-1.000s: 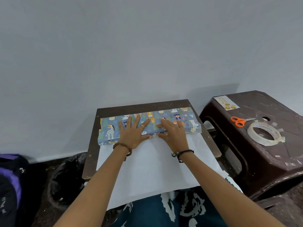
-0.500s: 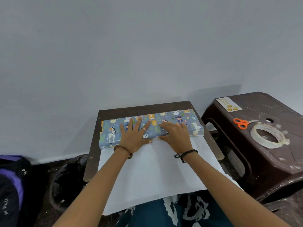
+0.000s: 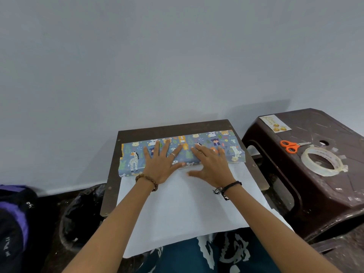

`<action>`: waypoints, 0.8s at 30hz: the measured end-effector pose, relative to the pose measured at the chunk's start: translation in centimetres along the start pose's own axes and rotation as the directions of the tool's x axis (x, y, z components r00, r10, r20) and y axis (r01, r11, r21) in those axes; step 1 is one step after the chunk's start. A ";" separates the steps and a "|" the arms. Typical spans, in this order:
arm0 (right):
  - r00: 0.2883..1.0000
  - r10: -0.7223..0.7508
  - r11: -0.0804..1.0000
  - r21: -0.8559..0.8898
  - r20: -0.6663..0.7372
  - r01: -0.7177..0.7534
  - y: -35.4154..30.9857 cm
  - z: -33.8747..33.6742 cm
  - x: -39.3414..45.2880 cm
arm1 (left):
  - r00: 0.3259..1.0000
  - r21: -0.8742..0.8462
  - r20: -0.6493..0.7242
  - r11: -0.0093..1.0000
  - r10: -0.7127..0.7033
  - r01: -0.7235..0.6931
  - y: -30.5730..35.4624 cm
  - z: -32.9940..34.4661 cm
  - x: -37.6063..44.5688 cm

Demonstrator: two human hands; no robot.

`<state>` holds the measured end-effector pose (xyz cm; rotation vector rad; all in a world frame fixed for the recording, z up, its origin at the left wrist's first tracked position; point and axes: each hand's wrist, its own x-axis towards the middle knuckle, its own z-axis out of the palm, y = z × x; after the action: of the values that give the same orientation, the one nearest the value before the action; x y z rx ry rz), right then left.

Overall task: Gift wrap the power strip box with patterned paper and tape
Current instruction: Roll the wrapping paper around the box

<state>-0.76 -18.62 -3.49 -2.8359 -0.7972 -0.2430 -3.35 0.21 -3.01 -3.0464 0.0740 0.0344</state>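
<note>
Head cam: animal-print paper [image 3: 226, 146] over box, both hands' fingers [image 3: 167, 146] splayed flat on top.

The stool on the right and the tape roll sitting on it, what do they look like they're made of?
The stool looks like moulded plastic, dark brown and slightly glossy: rounded edges, a cut-out side opening and light glints on the top. The tape roll seems to be clear plastic tape, shiny and see-through, with the stool's brown showing through its ring.

Box itself hidden under patterned paper [image 3: 206, 143] — backpack [image 3: 13, 219] cut off at left edge.
</note>
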 end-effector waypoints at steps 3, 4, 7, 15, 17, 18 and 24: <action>1.000 0.014 1.000 0.003 -0.013 -0.014 0.0 -0.2 0.3 | 1.000 0.012 -0.019 1.000 0.003 -0.002 0.0 0.2 0.0; 1.000 0.020 1.000 -0.005 -0.016 -0.020 0.0 -0.2 0.3 | 1.000 0.016 -0.020 1.000 -0.003 0.003 0.0 0.2 0.0; 0.998 0.041 0.999 0.029 -0.049 -0.039 0.0 0.0 0.4 | 1.000 0.047 -0.025 0.999 -0.007 0.008 0.0 0.4 0.2; 0.997 0.025 0.997 0.070 -0.071 -0.020 0.6 0.2 1.1 | 1.000 0.070 -0.008 0.998 -0.002 0.002 0.1 0.2 0.5; 0.997 0.038 0.997 0.076 -0.074 -0.032 0.7 0.2 1.1 | 1.000 0.057 -0.018 0.998 -0.007 0.008 0.1 0.2 0.5; 0.997 0.040 0.996 0.077 -0.072 -0.035 0.7 0.2 1.1 | 1.000 0.049 -0.018 0.999 -0.011 0.012 0.0 0.1 0.5; 0.997 0.037 0.997 0.069 -0.069 -0.033 0.8 0.3 1.4 | 0.996 -0.004 0.084 1.000 -0.015 0.016 -0.2 -0.7 0.9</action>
<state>0.88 -18.51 -3.60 -2.7583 -0.7267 -0.3028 -2.43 0.27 -2.29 -3.0450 0.0441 0.1620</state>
